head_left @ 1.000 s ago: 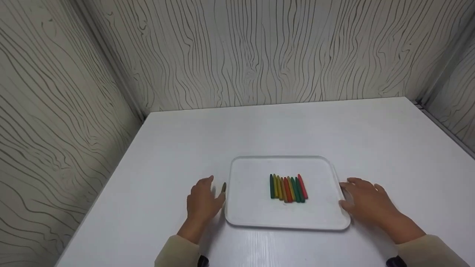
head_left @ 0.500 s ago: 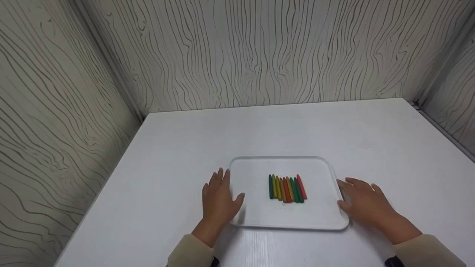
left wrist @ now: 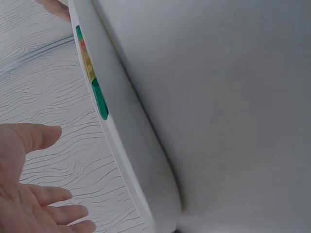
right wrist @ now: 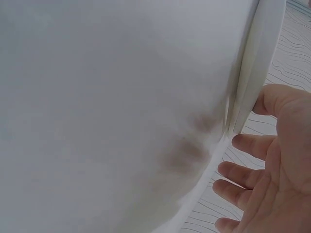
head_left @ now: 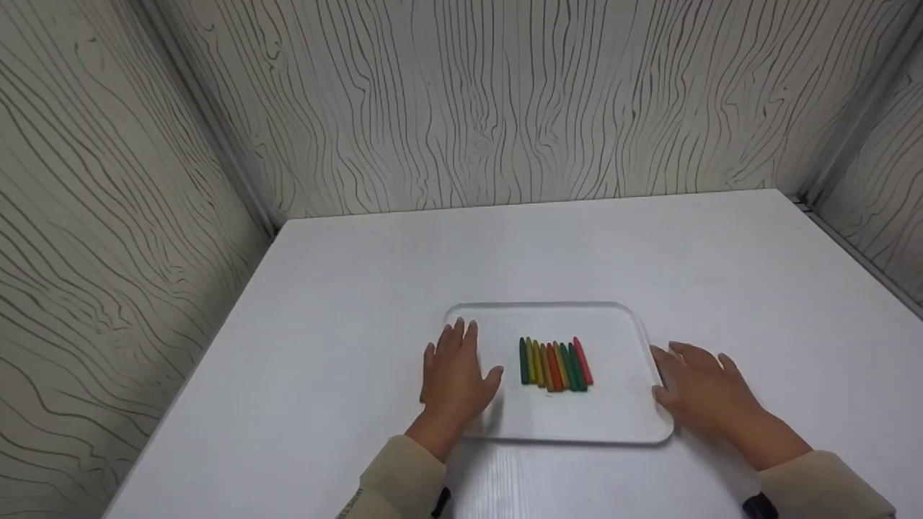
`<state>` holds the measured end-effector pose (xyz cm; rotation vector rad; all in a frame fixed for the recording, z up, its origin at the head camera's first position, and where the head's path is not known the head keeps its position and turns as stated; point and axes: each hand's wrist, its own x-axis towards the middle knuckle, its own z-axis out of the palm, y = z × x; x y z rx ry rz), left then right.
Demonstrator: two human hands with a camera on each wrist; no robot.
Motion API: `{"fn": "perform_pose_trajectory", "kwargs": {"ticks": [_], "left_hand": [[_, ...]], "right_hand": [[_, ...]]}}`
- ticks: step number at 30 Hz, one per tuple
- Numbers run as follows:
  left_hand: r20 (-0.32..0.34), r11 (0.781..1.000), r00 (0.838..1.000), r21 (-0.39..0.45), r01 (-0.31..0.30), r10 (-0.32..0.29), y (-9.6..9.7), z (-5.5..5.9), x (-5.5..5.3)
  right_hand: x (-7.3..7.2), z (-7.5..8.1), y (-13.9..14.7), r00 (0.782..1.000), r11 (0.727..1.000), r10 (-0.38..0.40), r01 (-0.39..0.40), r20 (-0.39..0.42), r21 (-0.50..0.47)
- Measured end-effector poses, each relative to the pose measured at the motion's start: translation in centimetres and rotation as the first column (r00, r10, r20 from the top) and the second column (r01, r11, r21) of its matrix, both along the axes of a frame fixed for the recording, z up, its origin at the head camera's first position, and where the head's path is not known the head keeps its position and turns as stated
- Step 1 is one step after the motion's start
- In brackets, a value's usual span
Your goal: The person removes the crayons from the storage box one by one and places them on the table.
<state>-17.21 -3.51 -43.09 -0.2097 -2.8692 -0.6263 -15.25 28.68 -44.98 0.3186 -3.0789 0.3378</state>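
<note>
In the head view a white tray (head_left: 613, 418) lies on the table. On it several crayons (head_left: 555, 366) form a side-by-side row, in green, yellow, orange and red. My left hand (head_left: 456, 378) hovers over the tray's left side with straight, spread fingers and holds nothing. A brownish sliver (head_left: 422, 396), perhaps a crayon's end, shows beside that hand; the rest is hidden. My right hand (head_left: 703, 386) rests at the tray's right edge. The right wrist view has its thumb (right wrist: 268, 99) against the rim (right wrist: 265, 53), the other fingers loosely extended below.
The white table (head_left: 346, 288) extends around the tray. Wood-patterned panels (head_left: 461, 108) stand behind it and along both sides. Light sleeves (head_left: 404, 468) cover both forearms.
My left hand has moved right, from beside the tray to above its left side, and its fingers have straightened. The right hand stays at the right edge; the crayons keep their row.
</note>
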Motion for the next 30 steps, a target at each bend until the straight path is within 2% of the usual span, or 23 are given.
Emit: {"fn": "perform_pose_trajectory", "kwargs": {"ticks": [9, 30], "left_hand": [[0.013, 1.0, 1.0, 0.01, -0.019, 0.019, 1.0, -0.7, -0.5], [0.135, 0.996, 0.991, -0.083, 0.031, -0.019, 3.3, -1.1, -1.0]], "right_hand": [[0.0, -0.1, -0.1, 1.0, 1.0, -0.009, 0.009, 0.009, -0.003], [-0.2, -0.4, 0.1, 1.0, 1.0, -0.018, 0.018, -0.018, 0.005]]}}
